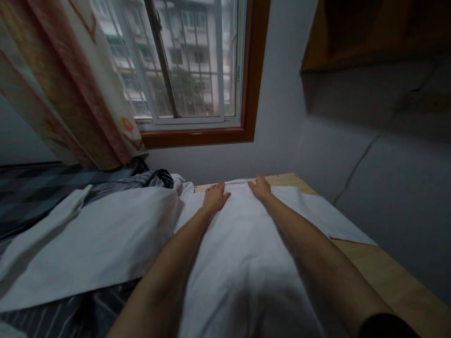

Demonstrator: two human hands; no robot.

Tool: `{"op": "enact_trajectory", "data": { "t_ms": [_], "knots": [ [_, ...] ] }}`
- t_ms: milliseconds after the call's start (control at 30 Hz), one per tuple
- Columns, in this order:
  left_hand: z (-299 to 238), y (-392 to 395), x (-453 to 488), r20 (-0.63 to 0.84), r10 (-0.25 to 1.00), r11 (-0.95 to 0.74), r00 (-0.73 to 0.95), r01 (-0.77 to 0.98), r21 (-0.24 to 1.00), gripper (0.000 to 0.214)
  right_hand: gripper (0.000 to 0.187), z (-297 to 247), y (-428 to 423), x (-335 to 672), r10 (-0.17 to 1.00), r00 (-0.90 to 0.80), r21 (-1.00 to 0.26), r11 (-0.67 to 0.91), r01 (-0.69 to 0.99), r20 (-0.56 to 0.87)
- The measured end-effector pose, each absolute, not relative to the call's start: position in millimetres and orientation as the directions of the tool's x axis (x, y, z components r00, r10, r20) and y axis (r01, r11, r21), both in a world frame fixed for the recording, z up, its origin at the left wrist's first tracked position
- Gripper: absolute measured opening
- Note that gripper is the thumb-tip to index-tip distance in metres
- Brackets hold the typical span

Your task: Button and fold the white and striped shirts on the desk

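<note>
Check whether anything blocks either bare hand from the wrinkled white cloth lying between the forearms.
Nothing visible does: the bare left hand and bare right hand both rest on the wrinkled white cloth near its far edge. Whatever lies under their palms is hidden.

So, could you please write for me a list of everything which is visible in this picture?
white cloth: one or several pieces (unclear), white, centre and both sides
wooden board: one, light brown, under the cloth, right
striped cloth: count unclear, dark with pale stripes, left
plaid cloth: one, dark grey-blue, far left
tulip-print curtain: one, orange, pink and cream, upper left
sliding window: one, white and brown, top centre
building: at least one, pale, outside
tree: at least one, green, outside
walls: two, pale grey, behind and right
wooden shelf unit: one, brown, upper right
black sleeve: one, black, lower right
arms: two, bare, reaching forward
left hand: one, bare, on the white cloth's far end
right hand: one, bare, same end
</note>
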State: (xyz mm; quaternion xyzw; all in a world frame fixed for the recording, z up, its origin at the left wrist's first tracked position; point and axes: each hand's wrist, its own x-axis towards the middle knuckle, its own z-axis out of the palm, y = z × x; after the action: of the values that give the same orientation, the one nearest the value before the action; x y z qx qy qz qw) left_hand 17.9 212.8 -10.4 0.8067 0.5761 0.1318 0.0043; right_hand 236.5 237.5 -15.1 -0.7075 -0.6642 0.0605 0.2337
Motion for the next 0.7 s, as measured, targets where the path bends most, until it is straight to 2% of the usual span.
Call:
{"op": "enact_trajectory", "data": {
  "t_ms": [67, 167, 300, 400, 467, 500, 600, 700],
  "knots": [
    [-14.5, 211.4, 13.8, 0.256, 0.912, -0.365, 0.319, 0.918, 0.154, 0.037, 0.037, -23.6, 238.4, 239.7, 0.971, 0.119, -0.422, -0.020, 0.906, 0.209],
    [-13.1, 212.4, 9.0, 0.293, 0.911, -0.354, 0.289, 0.915, 0.195, 0.031, 0.023, -27.9, 233.9, 248.3, 0.970, 0.010, -0.413, 0.094, 0.906, 0.243],
    [-11.2, 218.1, 7.7, 0.266, 0.962, -0.153, 0.068, 0.937, 0.313, 0.033, 0.020, -28.9, 226.4, 257.9, 0.917, -0.163, -0.332, 0.291, 0.898, 0.363],
    [-10.0, 220.9, 11.4, 0.235, 0.972, -0.074, -0.006, 0.941, 0.331, 0.046, 0.029, -27.2, 227.8, 258.7, 0.944, -0.001, -0.396, 0.140, 0.907, 0.331],
    [-8.6, 221.5, 15.5, 0.230, 0.973, -0.081, 0.013, 0.954, 0.290, 0.045, 0.037, -24.8, 231.3, 255.9, 0.956, 0.102, -0.395, 0.016, 0.919, 0.276],
    [-8.0, 221.5, 17.6, 0.234, 0.972, -0.096, 0.035, 0.962, 0.254, 0.041, 0.035, -23.7, 232.7, 253.8, 0.959, 0.112, -0.361, -0.012, 0.932, 0.259],
    [-6.7, 221.5, 23.2, 0.278, 0.952, -0.164, 0.127, 0.980, 0.115, 0.032, 0.022, -21.3, 232.6, 248.4, 0.960, 0.011, -0.195, 0.046, 0.980, 0.281],
    [-5.5, 222.4, 26.4, 0.350, 0.913, -0.227, 0.210, 0.974, 0.007, 0.032, 0.023, -19.3, 225.9, 249.6, 0.932, -0.126, -0.068, 0.158, 0.985, 0.338]
  ]
}}
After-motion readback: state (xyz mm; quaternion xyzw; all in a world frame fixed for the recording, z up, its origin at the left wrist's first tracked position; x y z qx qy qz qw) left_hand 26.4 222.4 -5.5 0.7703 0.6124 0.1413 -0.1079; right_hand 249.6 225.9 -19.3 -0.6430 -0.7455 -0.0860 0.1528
